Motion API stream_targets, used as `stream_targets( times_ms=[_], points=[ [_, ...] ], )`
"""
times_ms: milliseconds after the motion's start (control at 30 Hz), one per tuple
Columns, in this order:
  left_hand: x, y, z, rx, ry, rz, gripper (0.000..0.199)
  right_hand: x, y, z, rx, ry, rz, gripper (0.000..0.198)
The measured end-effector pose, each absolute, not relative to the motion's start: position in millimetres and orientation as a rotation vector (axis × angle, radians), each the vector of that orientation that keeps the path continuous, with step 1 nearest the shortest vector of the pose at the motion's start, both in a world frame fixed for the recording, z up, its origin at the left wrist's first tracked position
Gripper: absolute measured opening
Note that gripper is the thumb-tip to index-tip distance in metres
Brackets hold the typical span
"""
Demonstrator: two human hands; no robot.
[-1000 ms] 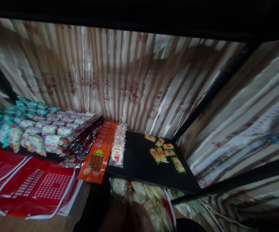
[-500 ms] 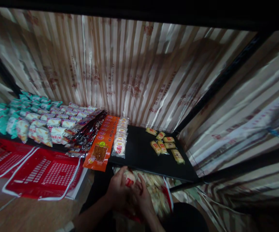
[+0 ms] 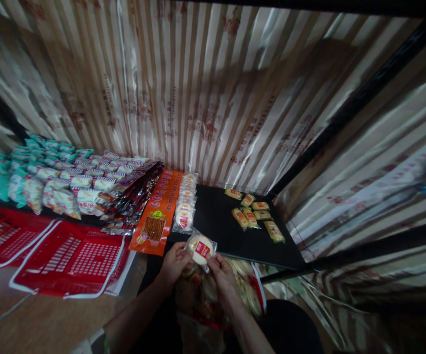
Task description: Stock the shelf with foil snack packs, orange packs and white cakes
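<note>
Both my hands hold one round, pale packaged cake in a clear wrapper with a red label. My left hand pinches its left edge, and my right hand grips the lower right edge. Beneath them is a basket with a red and white rim, filled with many similar pale packets, partly hidden by my hands and forearms. Just beyond the held cake, a row of matching wrapped cakes lies on the black shelf, beside flat orange snack packs.
Several small yellow packets lie on the shelf's right part. White-and-teal snack bags and dark red packets fill the left. Red baskets stand below at the left. Black metal posts frame the shelf before striped sheeting.
The wrapped cake has risen from over the basket toward the shelf edge and now faces up, label visible, between both hands. The camera view has tilted slightly down.
</note>
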State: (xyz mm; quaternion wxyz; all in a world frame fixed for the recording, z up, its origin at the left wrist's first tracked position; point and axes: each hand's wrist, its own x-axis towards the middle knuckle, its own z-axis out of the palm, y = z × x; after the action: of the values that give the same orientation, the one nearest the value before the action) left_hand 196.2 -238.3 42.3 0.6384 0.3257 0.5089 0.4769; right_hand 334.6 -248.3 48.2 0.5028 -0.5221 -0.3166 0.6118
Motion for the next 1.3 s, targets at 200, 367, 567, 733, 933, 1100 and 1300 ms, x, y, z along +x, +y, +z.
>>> stream_targets(
  times_ms=[200, 367, 567, 733, 933, 1100, 1300],
  points=[
    [203.8, -234.4, 29.8, 0.689, 1.217, 1.242, 0.048, 328.1, -251.7, 35.7, -1.336, -0.906, 1.431, 0.041],
    [185.2, -234.6, 32.0, 1.156, 1.254, 1.083, 0.026, 340.9, -242.9, 28.1, -1.625, -1.203, 0.859, 0.055],
    [171.7, -225.9, 43.9, 1.46, 1.286, 0.98, 0.021, 335.9, -225.1, 37.1, -1.463, -1.289, 1.272, 0.048],
    [168.3, -203.4, 46.0, 1.397, 1.432, 0.976, 0.026, 315.2, -202.8, 44.6, -1.309, -1.135, 1.374, 0.046],
    [164.3, -177.9, 42.7, 1.343, 1.663, 1.003, 0.027, 300.8, -169.6, 44.4, -1.305, -1.048, 1.396, 0.044],
    [170.4, -183.8, 26.8, 1.695, 1.854, 1.304, 0.036, 295.6, -145.5, 21.7, -1.333, -1.018, 1.288, 0.043],
    [189.9, -201.8, -2.5, 2.103, 1.935, 1.035, 0.051, 295.0, -131.9, -0.1, -1.504, -1.192, 1.036, 0.037]
  ],
)
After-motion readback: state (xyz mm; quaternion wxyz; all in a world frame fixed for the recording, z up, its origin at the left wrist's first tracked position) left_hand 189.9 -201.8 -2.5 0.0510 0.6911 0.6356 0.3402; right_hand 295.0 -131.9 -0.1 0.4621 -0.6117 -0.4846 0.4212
